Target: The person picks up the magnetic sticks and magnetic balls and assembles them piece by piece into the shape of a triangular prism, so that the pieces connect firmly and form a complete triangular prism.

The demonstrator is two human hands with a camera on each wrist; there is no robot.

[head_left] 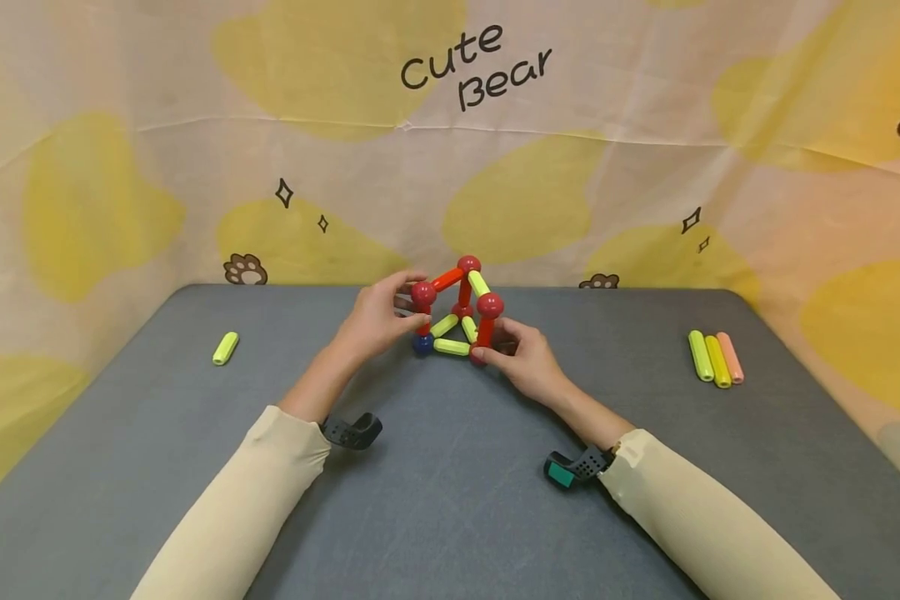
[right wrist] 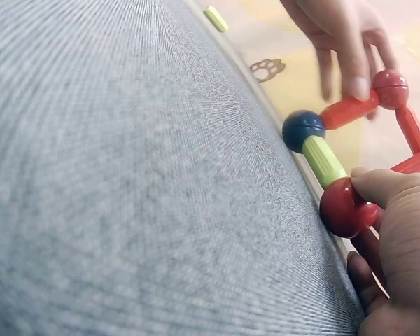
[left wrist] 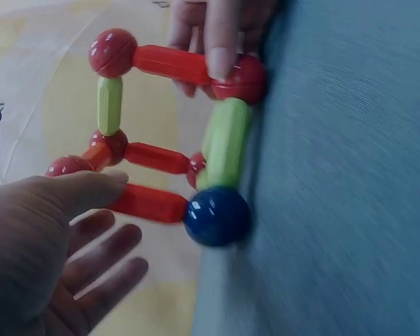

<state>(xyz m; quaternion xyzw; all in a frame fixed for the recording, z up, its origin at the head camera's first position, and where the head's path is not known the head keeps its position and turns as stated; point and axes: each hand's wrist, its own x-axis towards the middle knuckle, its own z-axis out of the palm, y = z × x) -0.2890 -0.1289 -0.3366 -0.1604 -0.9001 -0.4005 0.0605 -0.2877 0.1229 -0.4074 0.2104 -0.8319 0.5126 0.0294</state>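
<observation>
A magnetic rod-and-ball frame (head_left: 450,347) stands on the grey table between the hands. Its base joins yellow-green rods to a blue ball (left wrist: 218,216) and two red balls; red uprights carry three more red balls. Along the top run an orange-red rod (head_left: 447,280) and a yellow-green rod (head_left: 478,283). My left hand (head_left: 378,317) holds the left red upright (left wrist: 150,203), thumb across it and several fingers spread behind. Low on the right, my right hand (head_left: 531,360) pinches the bottom red ball (right wrist: 344,208); some of its fingertips are hidden behind the frame.
One yellow-green rod (head_left: 226,348) lies alone at the left of the table (head_left: 450,500). To the right, a yellow-green rod (head_left: 701,356), a yellow rod (head_left: 717,362) and a pink rod (head_left: 730,358) lie side by side. A printed cloth (head_left: 345,192) hangs behind the table's far edge.
</observation>
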